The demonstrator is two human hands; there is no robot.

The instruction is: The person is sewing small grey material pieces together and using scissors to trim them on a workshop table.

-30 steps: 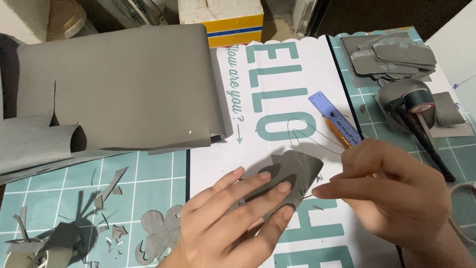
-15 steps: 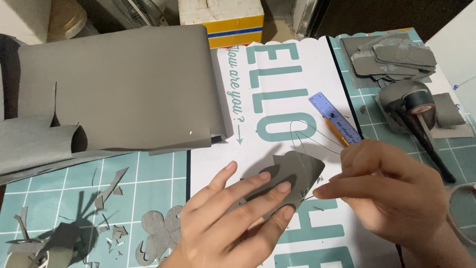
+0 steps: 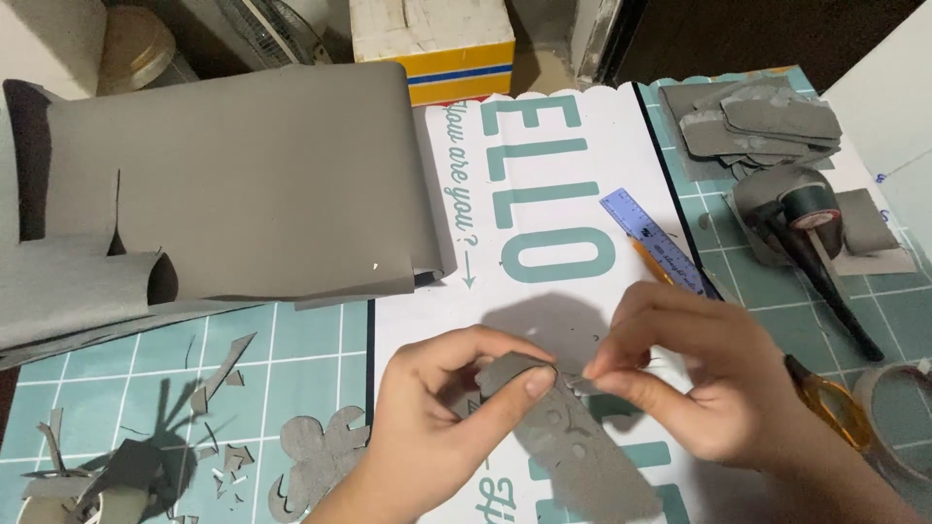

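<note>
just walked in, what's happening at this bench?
A person is working a grey foam strip over a white printed sheet on a teal cutting mat. The left hand pinches the strip's upper end, while the right hand grips its edge with the fingertips. A large grey foam sheet lies to the left, foam scraps below it, and a blue ruler and pencil behind the hands.

Two bare hands, left (image 3: 437, 417), right (image 3: 699, 378), no rings or gloves (wrists uncovered, no sleeves showing)
</note>
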